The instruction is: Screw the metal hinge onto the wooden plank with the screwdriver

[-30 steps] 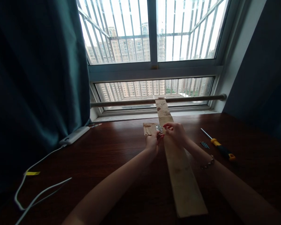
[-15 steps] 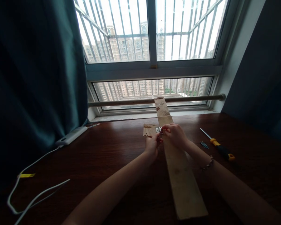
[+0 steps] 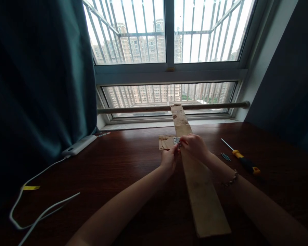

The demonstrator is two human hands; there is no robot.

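Screws (image 3: pixel 226 157) on table (image 3: pixel 118 160), between plank (image 3: pixel 204 194) and screwdriver (image 3: pixel 241 158).

A glossy, dark reddish-brown wooden tabletop (image 3: pixel 133 150) carries everything here. Across it lies a long, flat, pale wooden board (image 3: pixel 202 198), with a short, pale wooden piece (image 3: pixel 165 142) just beside its left edge. To the right rest a yellow-and-black-handled screwdriver (image 3: pixel 242 159) and, near its shaft, a little cluster of thin, dark metal screws (image 3: pixel 226 157). A white, oblong plastic power strip (image 3: pixel 79 145) sits at the far left, by a thin, white, looping cable (image 3: pixel 42 217).
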